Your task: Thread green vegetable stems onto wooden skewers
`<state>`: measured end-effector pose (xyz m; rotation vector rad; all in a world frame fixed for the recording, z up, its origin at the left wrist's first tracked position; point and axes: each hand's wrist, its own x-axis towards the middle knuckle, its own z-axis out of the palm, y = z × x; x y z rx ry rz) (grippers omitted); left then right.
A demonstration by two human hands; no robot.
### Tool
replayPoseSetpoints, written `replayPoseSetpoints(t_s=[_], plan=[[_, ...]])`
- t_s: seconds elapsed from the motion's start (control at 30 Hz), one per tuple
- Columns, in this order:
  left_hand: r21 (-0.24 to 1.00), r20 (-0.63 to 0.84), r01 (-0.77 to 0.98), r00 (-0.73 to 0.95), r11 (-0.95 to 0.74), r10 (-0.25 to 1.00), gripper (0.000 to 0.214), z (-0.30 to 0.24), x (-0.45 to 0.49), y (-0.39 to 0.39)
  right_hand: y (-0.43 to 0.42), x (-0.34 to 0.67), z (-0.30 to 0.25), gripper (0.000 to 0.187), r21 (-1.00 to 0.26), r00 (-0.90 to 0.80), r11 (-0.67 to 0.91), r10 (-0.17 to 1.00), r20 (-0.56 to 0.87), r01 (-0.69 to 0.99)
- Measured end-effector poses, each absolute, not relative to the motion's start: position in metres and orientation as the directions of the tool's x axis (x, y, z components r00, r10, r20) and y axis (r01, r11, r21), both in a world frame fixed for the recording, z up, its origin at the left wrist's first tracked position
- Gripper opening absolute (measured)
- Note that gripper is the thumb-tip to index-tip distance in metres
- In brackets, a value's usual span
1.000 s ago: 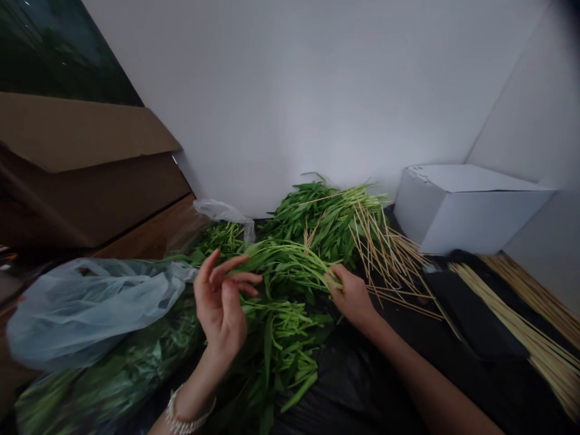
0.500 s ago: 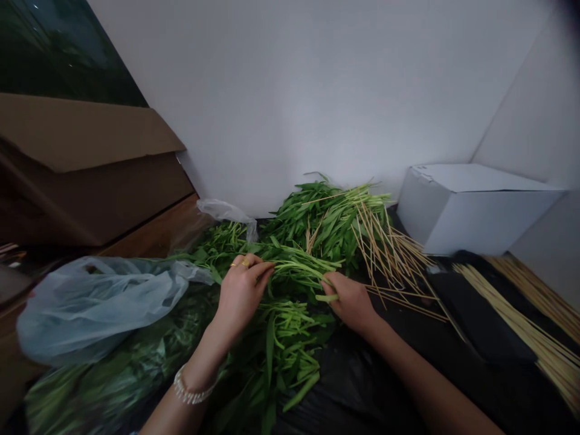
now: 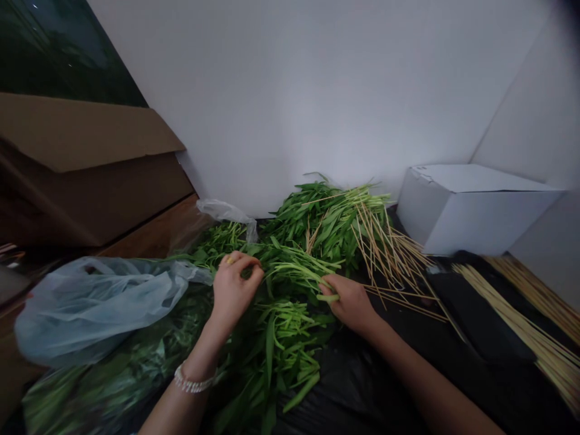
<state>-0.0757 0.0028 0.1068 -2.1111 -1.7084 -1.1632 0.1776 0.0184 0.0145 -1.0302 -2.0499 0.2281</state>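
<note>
A bundle of green leafy stems (image 3: 290, 269) lies across a heap of loose greens (image 3: 276, 344) on black plastic sheeting (image 3: 362, 386). My left hand (image 3: 233, 290) is curled closed on the leafy end of that bundle, a ring showing on one finger. Gripping the pale cut ends of the same stems, my right hand (image 3: 347, 299) is closed too. Behind them sits a pile of greens threaded on bamboo skewers (image 3: 362, 232).
A pale plastic bag (image 3: 99, 302) holding more greens lies at the left. A brown cardboard box (image 3: 86, 163) stands behind it. A white box (image 3: 471, 205) sits at the back right, and loose bamboo skewers (image 3: 521, 320) lie along the right edge.
My left hand, raised and open a second ago, has dropped onto the bundle and closed on its leaves. My right hand has stayed on the stem ends.
</note>
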Motion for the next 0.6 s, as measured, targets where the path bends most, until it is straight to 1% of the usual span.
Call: replayPoseSetpoints(t_s=[0.07, 0.13, 0.2, 0.23, 0.33, 0.4, 0.5, 0.6], plan=[[0.481, 0.665, 0.828, -0.129, -0.29, 0.736, 0.016, 0.111, -0.086, 0.006, 0.02, 0.179, 0.017, 0.022, -0.568, -0.293, 0.603, 0.786, 0.545, 0.56], [0.6, 0.645, 0.746, -0.237, -0.289, 0.727, 0.016, 0.115, -0.096, 0.009, 0.022, 0.18, 0.018, 0.022, -0.629, -0.269, 0.572, 0.814, 0.515, 0.527], [0.664, 0.634, 0.681, -0.295, -0.309, 0.715, 0.017, 0.118, -0.102, 0.01, 0.022, 0.18, 0.019, 0.022, -0.659, -0.251, 0.56, 0.823, 0.509, 0.502], [0.674, 0.643, 0.666, -0.317, -0.319, 0.697, 0.017, 0.119, -0.103, 0.009, 0.022, 0.18, 0.019, 0.023, -0.665, -0.243, 0.56, 0.823, 0.513, 0.494], [0.617, 0.727, 0.716, -0.359, -0.327, 0.584, 0.019, 0.122, -0.099, 0.003, 0.022, 0.178, 0.018, 0.02, -0.656, -0.235, 0.576, 0.81, 0.537, 0.488], [0.545, 0.77, 0.773, -0.308, -0.325, 0.559, 0.019, 0.123, -0.092, -0.003, 0.021, 0.178, 0.017, 0.018, -0.639, -0.253, 0.597, 0.796, 0.55, 0.485], [0.396, 0.779, 0.834, -0.083, -0.385, 0.622, 0.013, 0.12, -0.08, -0.009, 0.021, 0.177, 0.017, 0.017, -0.641, -0.267, 0.604, 0.792, 0.549, 0.473], [0.258, 0.75, 0.842, 0.136, -0.474, 0.648, 0.012, 0.111, -0.07, -0.009, 0.02, 0.177, 0.018, 0.016, -0.636, -0.278, 0.607, 0.791, 0.546, 0.477]])
